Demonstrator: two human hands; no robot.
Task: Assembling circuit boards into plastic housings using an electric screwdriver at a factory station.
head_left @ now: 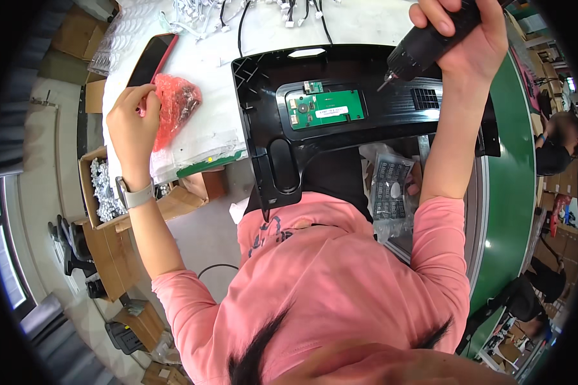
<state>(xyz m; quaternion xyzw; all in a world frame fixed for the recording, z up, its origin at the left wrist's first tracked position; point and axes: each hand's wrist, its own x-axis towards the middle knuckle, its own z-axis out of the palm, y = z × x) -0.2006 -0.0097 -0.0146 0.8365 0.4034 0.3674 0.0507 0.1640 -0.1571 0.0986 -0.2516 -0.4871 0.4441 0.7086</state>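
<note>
My left hand (135, 119) is at the left of the white table, its fingers closed at the edge of a red bubble-wrap bag (176, 109). Dark small contents show through the bag; what the fingertips pinch inside is hidden. My right hand (472, 48) grips a black electric screwdriver (417, 54), its bit pointing down and left, above the panel. Below it lies a black plastic panel (263, 90), over the table's front edge and against my lap. A green circuit board (331, 109) sits in the panel's recess, with a smaller green board (313, 87) at its upper edge.
A phone (151, 61) lies behind the bag. White-plugged cables (289, 13) are spread at the back. An open carton (103, 221) of white parts stands low at left. A bagged dark sheet (392, 186) is by my right leg. Other people (559, 144) are at far right.
</note>
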